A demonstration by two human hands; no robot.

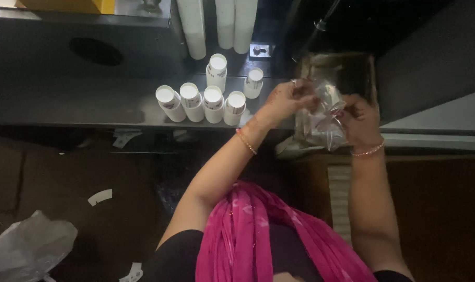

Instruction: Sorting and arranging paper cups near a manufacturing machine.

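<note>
From my feed: both hands are up at the clear plastic bag (321,122), held over the open brown box (347,70) at the right end of the dark shelf (91,102); left hand (287,99) pinches the bag's top edge, right hand (360,120) is clenched on its right side. 6 white capped bottles (206,96) stand on the shelf just left of the left hand, 4 in a front row, 2 behind, not touched. Pink scarf (258,235) fills bottom centre, crumpled plastic (28,245) on the floor bottom-left.
</note>
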